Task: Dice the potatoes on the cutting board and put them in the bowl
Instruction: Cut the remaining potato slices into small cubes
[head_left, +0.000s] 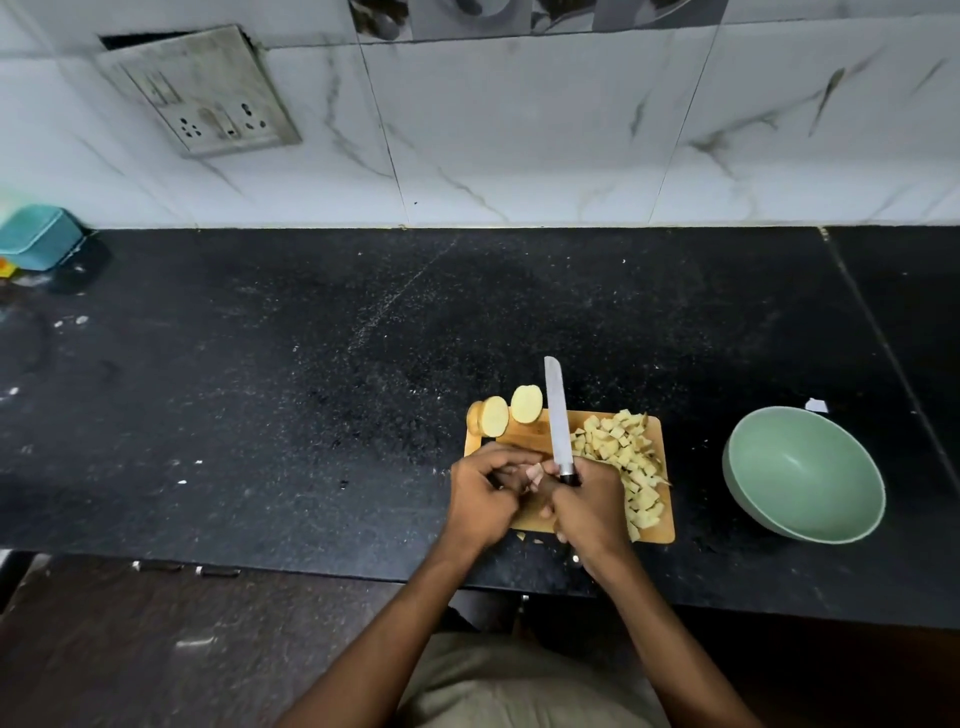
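Steel knife (558, 415) in right hand (589, 506), blade lengthwise toward wall.

Bare counter (696, 467) between board (666, 538), bowl (810, 525)

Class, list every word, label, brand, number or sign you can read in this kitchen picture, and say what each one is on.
None can be read.
Knife: no brand shows on the blade.
Bowl: plain green, no label.
Cutting board: no print.
Socket plate: faint marks, too blurred to read.
Teal box: no text shows.
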